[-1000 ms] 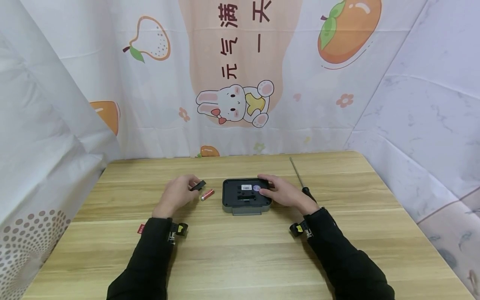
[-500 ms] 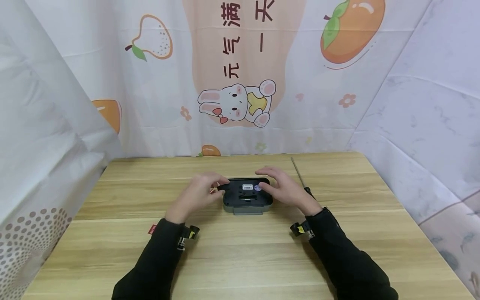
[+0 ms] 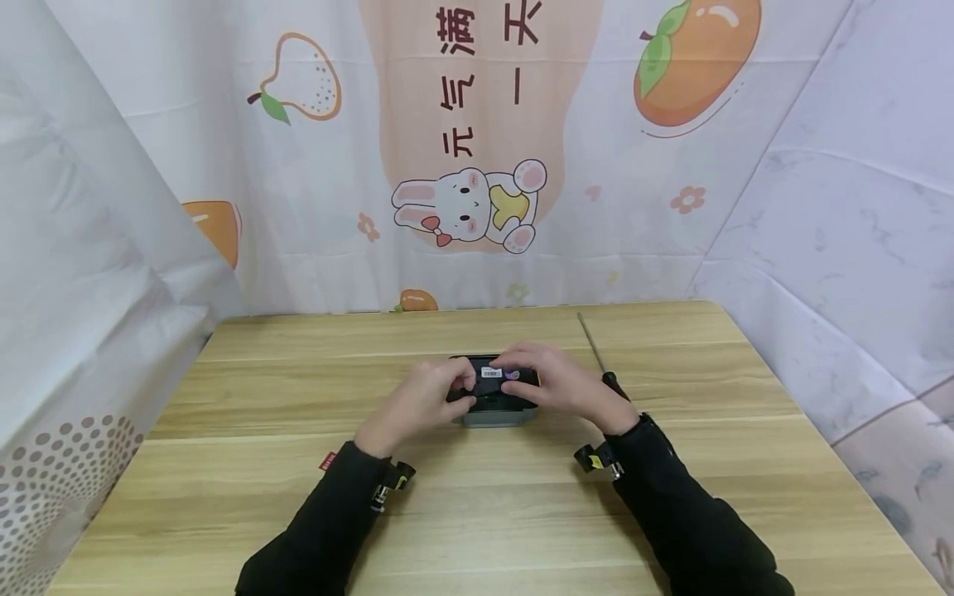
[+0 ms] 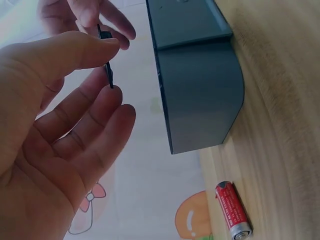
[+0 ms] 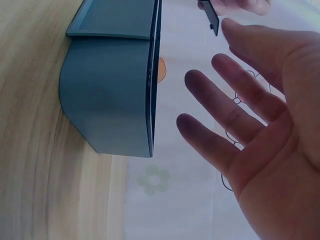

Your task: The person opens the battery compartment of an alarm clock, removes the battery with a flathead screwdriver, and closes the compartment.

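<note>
My left hand [image 3: 421,399] pinches a thin black battery cover [image 4: 108,67] between thumb and fingertips, above the back of a dark grey boxy device [image 3: 498,419]. That device lies face down on the table, with a white label [image 3: 491,372] on its upturned black back. From the other side my right hand [image 3: 559,385] reaches over the device, holding nothing, its fingers spread. Its thumb comes close to the cover's end in the right wrist view. A red battery [image 4: 232,210] lies on the table left of the device, hidden behind the left hand in the head view.
A screwdriver [image 3: 613,383] with a black handle lies behind the right wrist, its shaft pointing to the table's back edge. Behind the wooden table [image 3: 477,513] hangs a printed curtain [image 3: 313,207], with more white cloth at both sides.
My left hand has carried the battery cover rightward from beside the battery to over the device. My right hand has lifted off the device's right edge and shifted slightly inward.
</note>
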{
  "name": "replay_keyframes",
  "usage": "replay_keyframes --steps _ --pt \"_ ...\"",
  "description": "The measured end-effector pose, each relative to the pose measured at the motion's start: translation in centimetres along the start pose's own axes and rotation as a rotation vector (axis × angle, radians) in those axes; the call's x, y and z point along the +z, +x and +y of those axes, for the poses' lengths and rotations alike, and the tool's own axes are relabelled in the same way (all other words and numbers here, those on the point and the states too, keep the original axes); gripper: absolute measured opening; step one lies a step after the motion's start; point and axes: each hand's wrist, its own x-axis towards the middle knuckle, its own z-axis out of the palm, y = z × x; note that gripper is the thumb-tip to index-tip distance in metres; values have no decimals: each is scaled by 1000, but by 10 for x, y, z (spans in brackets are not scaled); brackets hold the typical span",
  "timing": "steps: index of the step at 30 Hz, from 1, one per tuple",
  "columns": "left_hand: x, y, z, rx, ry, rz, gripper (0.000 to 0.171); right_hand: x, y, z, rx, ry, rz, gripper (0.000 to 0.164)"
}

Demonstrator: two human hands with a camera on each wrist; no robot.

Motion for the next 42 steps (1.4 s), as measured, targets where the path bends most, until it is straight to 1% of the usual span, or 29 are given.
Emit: replay_keyframes --steps 4,8,13,18,24,27,31,33,36,42 --pt "4 1 1 -4 -14 2 28 1 -1 0 2 -5 -29 32" --pt "7 2 1 1 -6 -2 26 2 -1 -1 -1 -15 -50 29" --pt "12 2 -1 1 -9 -13 24 2 -2 -1 -17 -10 -53 27" --pt "13 2 -1 3 -20 0 23 3 -2 0 -31 -25 -56 26" --pt "14 1 0 10 -1 10 21 6 1 2 -43 -54 -58 24" --pt "16 1 0 6 5 28 18 8 1 3 -3 -50 -52 23" --pt "15 7 0 1 4 65 17 8 0 2 111 -11 -14 22" --pt "13 11 -1 0 15 81 19 7 0 1 147 -2 15 21" --pt "12 13 -1 -1 66 93 19 6 -1 1 152 -1 30 20" --pt "17 16 -3 -5 145 80 11 7 -2 4 147 -11 -3 20"
